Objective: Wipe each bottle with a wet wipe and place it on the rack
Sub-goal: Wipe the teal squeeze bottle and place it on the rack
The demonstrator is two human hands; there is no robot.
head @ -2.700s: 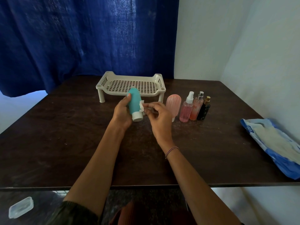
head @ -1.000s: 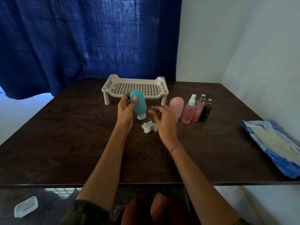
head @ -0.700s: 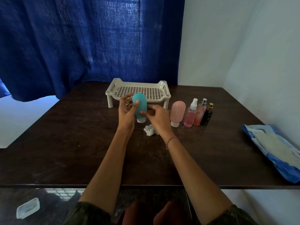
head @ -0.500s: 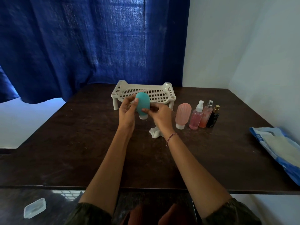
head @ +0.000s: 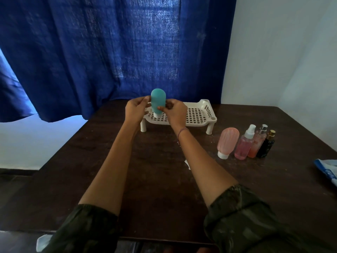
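Now that the teal bottle (head: 158,102) is no longer over the worktop (head: 145,179) but stands cap-down at the left end of the white rack (head: 198,114), we pinch it with left hand (head: 135,111) and right hand (head: 174,112), and, we judge, only letting go remains.

- A teal bottle (head: 158,104) is held upright, cap down, over the left end of a white rack (head: 197,115); whether the cap touches the grid cannot be told.
- The bottle is pinched at its sides by the left hand (head: 135,111) and the right hand (head: 175,112).
- A pink bottle (head: 228,142), a pink sprayer (head: 245,145), an orange sprayer (head: 257,146) and a dark bottle (head: 266,146) are lined up on the table (head: 155,189), right of the rack and apart from it.
- A blue pack (head: 328,170) is cut off by the right edge.
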